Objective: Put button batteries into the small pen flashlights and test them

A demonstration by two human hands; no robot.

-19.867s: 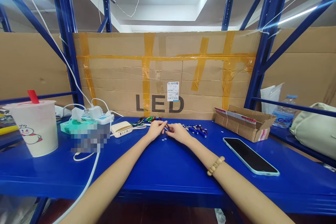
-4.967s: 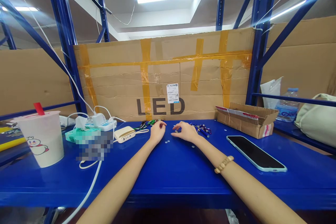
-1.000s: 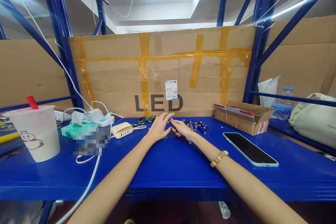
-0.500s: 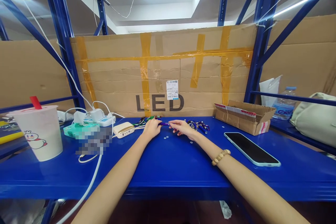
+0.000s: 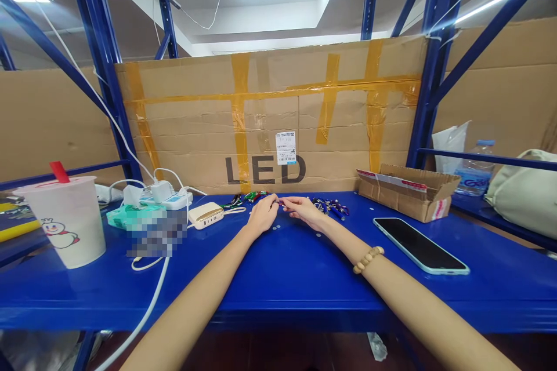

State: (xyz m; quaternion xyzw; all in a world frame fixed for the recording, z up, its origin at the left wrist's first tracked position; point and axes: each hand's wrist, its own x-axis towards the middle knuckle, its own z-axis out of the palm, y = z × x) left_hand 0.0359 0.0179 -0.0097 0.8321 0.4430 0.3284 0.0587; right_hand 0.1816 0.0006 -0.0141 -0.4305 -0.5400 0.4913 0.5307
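At the far middle of the blue table, my left hand (image 5: pixel 263 213) is closed around a slim purple tube, mostly hidden by the fingers. My right hand (image 5: pixel 303 210) faces it, thumb and fingertips pinched at the tube's other end; the fingertips of both hands almost meet. Just right of my right hand lies a pile of small blue metallic pieces (image 5: pixel 333 207). Behind my left hand are small green and red pieces (image 5: pixel 255 196), partly covered by it. Small silver discs (image 5: pixel 275 227) lie on the tabletop below the hands.
A phone (image 5: pixel 421 245) and an open cardboard box (image 5: pixel 409 191) sit on the right. To the left stand a paper cup (image 5: pixel 72 226) with a red straw, a cream power bank (image 5: pixel 206 215), a power strip (image 5: pixel 177 201) and a white cable (image 5: pixel 159 293). Cardboard (image 5: pixel 195 127) closes the back.
My hands have come closer together, the left moving right. The purple tube, which showed between them, is now almost covered by the fingers.
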